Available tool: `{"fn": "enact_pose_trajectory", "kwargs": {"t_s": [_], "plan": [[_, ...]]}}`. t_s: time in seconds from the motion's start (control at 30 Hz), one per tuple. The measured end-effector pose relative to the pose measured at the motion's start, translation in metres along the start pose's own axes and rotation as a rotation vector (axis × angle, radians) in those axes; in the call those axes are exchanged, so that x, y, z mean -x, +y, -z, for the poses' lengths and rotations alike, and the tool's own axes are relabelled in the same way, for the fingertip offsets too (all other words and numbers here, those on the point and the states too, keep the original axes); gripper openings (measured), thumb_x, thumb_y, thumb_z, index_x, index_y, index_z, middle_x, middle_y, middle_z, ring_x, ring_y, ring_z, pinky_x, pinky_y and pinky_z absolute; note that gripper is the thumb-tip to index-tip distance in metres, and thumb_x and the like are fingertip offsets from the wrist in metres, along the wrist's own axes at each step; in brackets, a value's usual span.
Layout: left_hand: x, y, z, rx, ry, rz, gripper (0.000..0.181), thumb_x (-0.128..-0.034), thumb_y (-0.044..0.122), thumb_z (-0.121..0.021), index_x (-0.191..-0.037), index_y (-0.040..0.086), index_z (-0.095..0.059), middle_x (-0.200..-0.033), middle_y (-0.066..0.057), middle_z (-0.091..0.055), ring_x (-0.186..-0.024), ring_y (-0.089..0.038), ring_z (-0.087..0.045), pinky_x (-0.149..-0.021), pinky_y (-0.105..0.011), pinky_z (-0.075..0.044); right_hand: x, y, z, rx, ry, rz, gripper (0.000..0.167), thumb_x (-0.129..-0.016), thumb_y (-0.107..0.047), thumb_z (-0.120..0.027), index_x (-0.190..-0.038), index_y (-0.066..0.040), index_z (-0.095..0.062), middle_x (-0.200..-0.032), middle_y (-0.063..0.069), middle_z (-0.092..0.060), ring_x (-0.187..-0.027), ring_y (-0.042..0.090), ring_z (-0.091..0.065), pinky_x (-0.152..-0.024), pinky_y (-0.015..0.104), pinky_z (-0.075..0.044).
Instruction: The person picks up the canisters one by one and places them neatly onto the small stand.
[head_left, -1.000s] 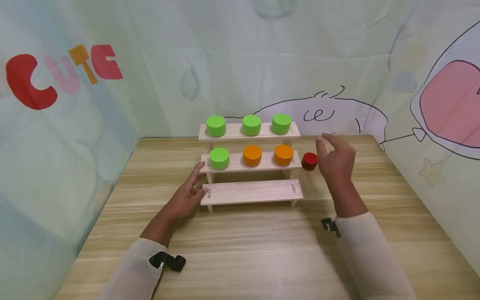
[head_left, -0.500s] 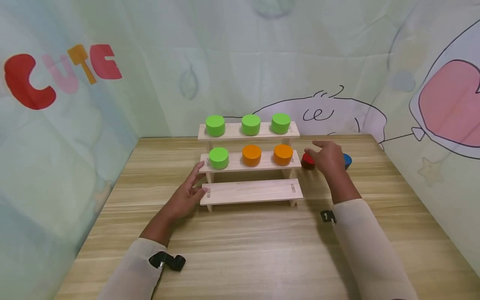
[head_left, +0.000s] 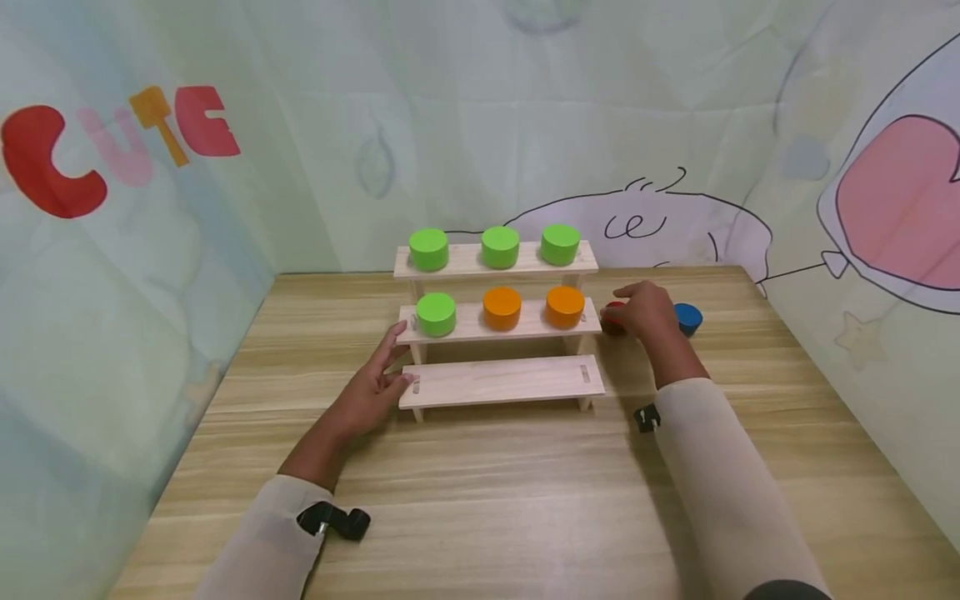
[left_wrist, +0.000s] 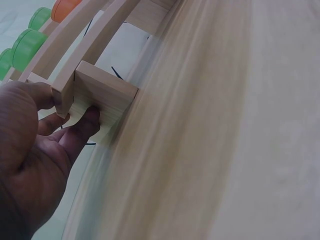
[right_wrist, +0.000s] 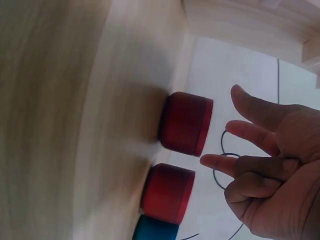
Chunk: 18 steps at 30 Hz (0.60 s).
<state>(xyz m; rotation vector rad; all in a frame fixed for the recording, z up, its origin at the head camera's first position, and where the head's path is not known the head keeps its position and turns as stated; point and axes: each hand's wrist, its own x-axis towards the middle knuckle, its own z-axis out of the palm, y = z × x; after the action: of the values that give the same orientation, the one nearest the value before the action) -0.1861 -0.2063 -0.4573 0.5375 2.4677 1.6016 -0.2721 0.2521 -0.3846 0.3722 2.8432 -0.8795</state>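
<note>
A three-tier wooden stand [head_left: 498, 382] stands on the table. My left hand [head_left: 367, 393] holds its left end; in the left wrist view the fingers curl about the end of a shelf and its leg. Right of the stand, my right hand [head_left: 651, 313] hovers over a red cylindrical block [head_left: 613, 328], partly covering it. The right wrist view has this hand's thumb and forefinger extended and parted, other fingers bent, just short of a red block [right_wrist: 185, 122]. A second red block [right_wrist: 167, 192] and a blue block [right_wrist: 155, 231] sit beside it.
Three green blocks [head_left: 500, 247] line the top shelf. On the middle shelf are one green block [head_left: 436, 315] and two orange blocks [head_left: 502, 308]. The blue block also shows right of my right hand. A printed curtain [head_left: 330, 150] hangs behind the wooden table [head_left: 480, 500].
My right hand has moved left and down to the red block, uncovering the blue block on its right. My left hand stays on the stand.
</note>
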Motion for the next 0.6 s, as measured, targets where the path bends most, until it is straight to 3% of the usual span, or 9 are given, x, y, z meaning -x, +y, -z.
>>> {"fn": "enact_pose_trajectory", "kwargs": {"t_s": [0.3, 0.6], "plan": [[-0.0013, 0.0021, -0.0006, 0.012, -0.003, -0.01, 0.086, -0.1121, 0.003, -0.057, -0.177, 0.032, -0.008, -0.178, -0.03, -0.026, -0.148, -0.057, -0.052, -0.114, -0.056, -0.055, -0.0053, 0.0036, -0.0008, 0.011, -0.08, -0.037, 0.061, -0.098, -0.028, -0.083, -0.152, -0.008, -0.065, -0.148, 0.027, -0.06, -0.126, 0.041, -0.053, -0.106, 0.05, -0.056], [-0.0011, 0.0029, -0.0002, 0.012, -0.003, -0.001, 0.087, -0.1122, 0.004, -0.057, -0.177, 0.035, -0.008, -0.178, -0.029, -0.026, -0.148, -0.057, -0.053, -0.114, -0.057, -0.055, -0.0078, 0.003, -0.0015, 0.06, -0.103, -0.031, 0.056, -0.097, -0.022, -0.086, -0.148, -0.006, -0.068, -0.148, 0.026, -0.063, -0.123, 0.04, -0.053, -0.111, 0.052, -0.054]]}}
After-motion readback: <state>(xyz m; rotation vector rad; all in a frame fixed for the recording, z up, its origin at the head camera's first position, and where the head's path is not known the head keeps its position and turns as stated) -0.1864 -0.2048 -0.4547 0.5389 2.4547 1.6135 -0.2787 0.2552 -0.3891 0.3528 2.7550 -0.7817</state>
